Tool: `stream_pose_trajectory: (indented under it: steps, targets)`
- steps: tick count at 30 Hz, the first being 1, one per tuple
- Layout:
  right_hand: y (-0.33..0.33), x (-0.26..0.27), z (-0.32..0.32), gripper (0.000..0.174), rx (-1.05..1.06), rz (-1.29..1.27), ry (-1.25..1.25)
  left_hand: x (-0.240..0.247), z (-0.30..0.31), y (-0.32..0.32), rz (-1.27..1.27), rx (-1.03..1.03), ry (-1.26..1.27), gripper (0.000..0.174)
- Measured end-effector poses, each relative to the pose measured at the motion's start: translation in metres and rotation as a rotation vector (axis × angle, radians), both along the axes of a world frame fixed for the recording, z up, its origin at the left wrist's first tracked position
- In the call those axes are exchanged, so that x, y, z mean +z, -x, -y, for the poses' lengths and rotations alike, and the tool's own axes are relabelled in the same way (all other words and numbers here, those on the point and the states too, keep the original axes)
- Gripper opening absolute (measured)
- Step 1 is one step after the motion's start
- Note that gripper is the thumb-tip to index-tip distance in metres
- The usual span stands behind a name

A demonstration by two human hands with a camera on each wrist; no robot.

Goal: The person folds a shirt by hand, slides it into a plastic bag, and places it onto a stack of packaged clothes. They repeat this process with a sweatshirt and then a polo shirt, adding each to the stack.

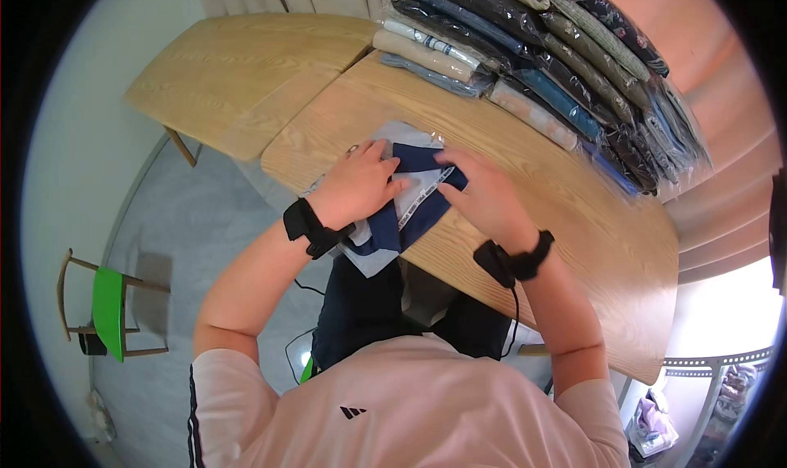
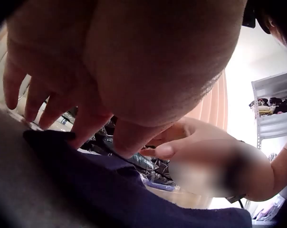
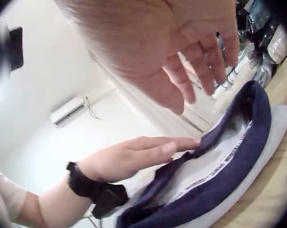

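A folded garment [image 1: 426, 210], light grey with a wide navy band and a strip of lettered tape, lies at the table's front edge. In the right wrist view the navy band [image 3: 260, 111] stands up as a loop around a pale inside. My left hand [image 1: 357, 181] rests on the garment's left side, its fingers extended. Over the right side is my right hand [image 1: 488, 193], fingertips right at the navy band in the head view. From the right wrist, that hand [image 3: 181, 52] shows straight, slightly spread fingers above the cloth.
Stacks of folded clothes in clear bags [image 1: 525, 66] line the back of the wooden table [image 1: 566, 230]. A second table [image 1: 238, 74] adjoins at the left. A green chair [image 1: 109, 312] stands on the floor at far left, and a metal rack [image 1: 713, 394] at lower right.
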State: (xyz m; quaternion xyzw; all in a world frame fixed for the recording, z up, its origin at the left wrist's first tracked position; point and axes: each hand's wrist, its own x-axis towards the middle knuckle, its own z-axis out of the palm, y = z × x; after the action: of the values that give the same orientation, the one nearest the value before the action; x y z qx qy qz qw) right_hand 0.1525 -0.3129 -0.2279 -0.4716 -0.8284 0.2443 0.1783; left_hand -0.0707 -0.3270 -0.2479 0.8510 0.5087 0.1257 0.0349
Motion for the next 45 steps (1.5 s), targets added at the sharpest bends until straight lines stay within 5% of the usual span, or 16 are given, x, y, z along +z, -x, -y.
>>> stream_pose_trajectory:
  steps: [1, 5, 7, 11, 16, 21, 29, 38, 40, 43, 45]
  targets:
    - [0.001, -0.015, -0.008, 0.05, 0.134, -0.084, -0.391, 0.0, 0.001, -0.001, -0.003, -0.006, 0.0, 0.048]
    - [0.017, -0.042, -0.022, 0.057, 0.124, 0.078, -0.507, -0.006, 0.003, -0.006, -0.028, 0.039, -0.027, 0.045]
    - [0.019, -0.05, -0.026, 0.062, 0.068, 0.011, -0.236, -0.012, 0.003, -0.004, -0.041, 0.061, -0.081, 0.046]
    - [0.016, -0.054, -0.031, 0.058, 0.0, -0.172, -0.152, -0.011, 0.001, -0.005, -0.053, 0.075, -0.118, 0.045]
    - [0.015, -0.054, -0.038, 0.028, -0.056, -0.38, 0.017, -0.005, -0.002, -0.01, -0.044, 0.088, -0.136, 0.041]
    - [0.016, -0.048, -0.045, 0.015, -0.075, -0.356, 0.141, 0.01, 0.001, -0.012, -0.063, 0.132, 0.043, 0.034]
    - [0.006, -0.054, -0.054, 0.004, -0.07, -0.448, 0.351, -0.004, 0.001, -0.013, -0.079, 0.154, -0.072, 0.037]
    - [0.013, -0.053, -0.046, 0.015, -0.105, -0.438, 0.275, -0.008, -0.005, -0.011, -0.097, 0.19, -0.152, 0.049]
    - [0.021, -0.047, -0.03, 0.026, -0.187, -0.168, -0.261, -0.007, -0.005, -0.006, -0.135, 0.176, -0.185, 0.046]
    - [0.034, -0.044, -0.011, 0.035, -0.058, 0.088, -0.437, -0.005, -0.005, -0.003, -0.054, 0.146, -0.174, 0.051]
    - [0.042, -0.059, -0.012, 0.039, -0.039, 0.123, -0.327, -0.011, -0.008, 0.001, 0.009, 0.07, -0.169, 0.058]
